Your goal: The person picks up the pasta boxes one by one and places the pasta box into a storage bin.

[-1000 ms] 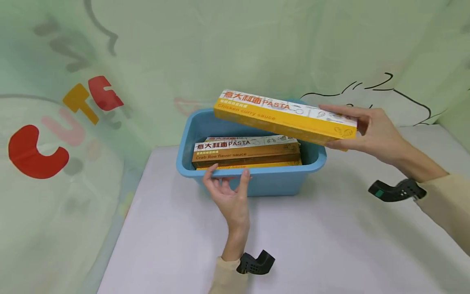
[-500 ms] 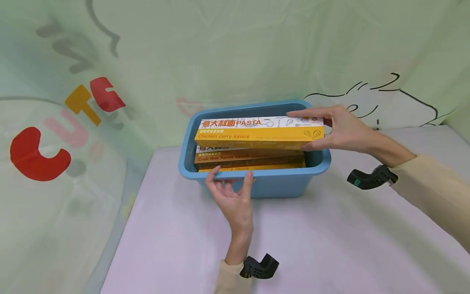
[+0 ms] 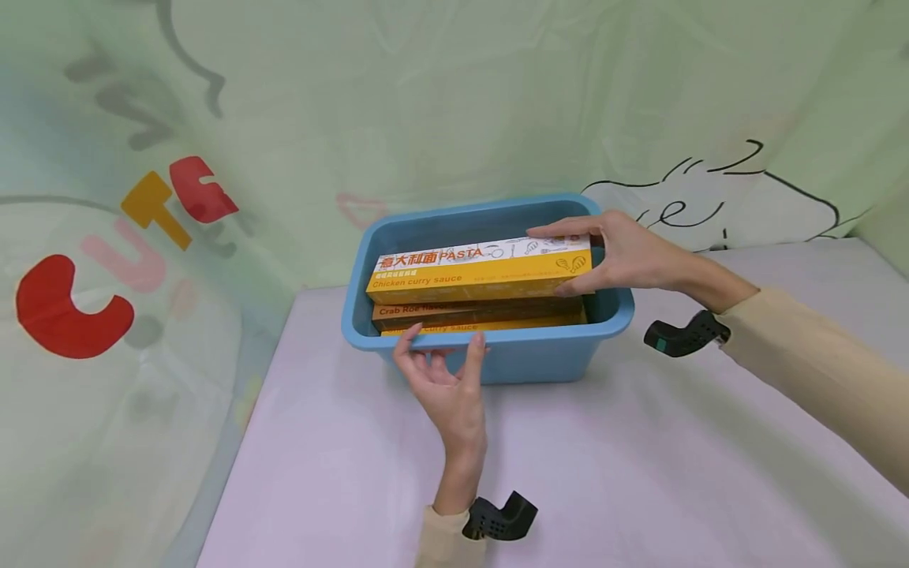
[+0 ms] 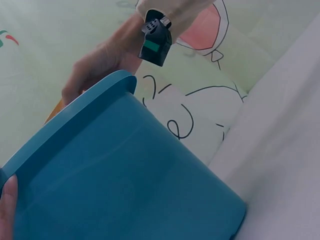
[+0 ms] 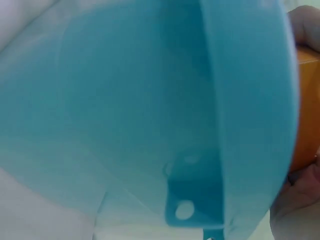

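Observation:
My right hand (image 3: 618,252) grips the right end of a yellow and white pasta box (image 3: 490,268) marked "Chicken curry sauce", thumb on the near side and fingers over the far side. The box lies lengthwise inside a blue plastic bin (image 3: 525,359), its left end lower in the picture. Beneath it show a brown "Crab Roe flavor sauce" pasta box (image 3: 469,313) and the edge of another yellow box (image 3: 511,323). My left hand (image 3: 447,386) holds the bin's near rim, with fingertips and thumb at the lip. In the right wrist view, the bin wall hides most of the held box (image 5: 306,110).
The bin stands on a white-covered table (image 3: 341,473), close to a pale green printed curtain (image 3: 461,102) at the back. More curtain with coloured letters hangs on the left. Each wrist wears a black band device (image 3: 500,517).
My right hand has moved left and down with the yellow pasta box, bringing it from above the bin's right side into the bin over the brown box. My left hand stays at the rim.

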A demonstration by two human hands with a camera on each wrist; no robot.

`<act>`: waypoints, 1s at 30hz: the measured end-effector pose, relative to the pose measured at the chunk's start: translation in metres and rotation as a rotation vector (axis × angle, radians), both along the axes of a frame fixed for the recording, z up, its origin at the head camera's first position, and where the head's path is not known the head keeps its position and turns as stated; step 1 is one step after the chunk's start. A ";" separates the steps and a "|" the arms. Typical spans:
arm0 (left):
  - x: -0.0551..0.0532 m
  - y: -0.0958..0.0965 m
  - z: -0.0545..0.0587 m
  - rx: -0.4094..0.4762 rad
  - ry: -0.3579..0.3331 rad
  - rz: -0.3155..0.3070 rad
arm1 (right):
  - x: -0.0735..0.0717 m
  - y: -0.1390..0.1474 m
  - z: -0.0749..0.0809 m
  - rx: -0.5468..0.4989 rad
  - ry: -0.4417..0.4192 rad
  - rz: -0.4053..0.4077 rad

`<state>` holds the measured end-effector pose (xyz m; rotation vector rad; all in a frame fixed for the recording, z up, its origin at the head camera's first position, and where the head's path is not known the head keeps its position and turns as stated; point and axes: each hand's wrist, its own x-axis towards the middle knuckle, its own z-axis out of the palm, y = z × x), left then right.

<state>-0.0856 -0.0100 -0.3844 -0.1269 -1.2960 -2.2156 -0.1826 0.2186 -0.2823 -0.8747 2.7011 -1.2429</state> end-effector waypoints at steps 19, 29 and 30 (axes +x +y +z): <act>0.000 -0.006 -0.002 -0.050 -0.015 -0.014 | 0.026 0.015 0.003 -0.209 0.038 0.042; 0.035 -0.039 0.026 -0.718 -0.344 -0.262 | 0.097 0.014 -0.017 -0.098 0.642 -0.150; 0.039 -0.044 0.030 -0.837 -0.331 -0.312 | 0.102 0.015 -0.022 -0.080 0.708 -0.189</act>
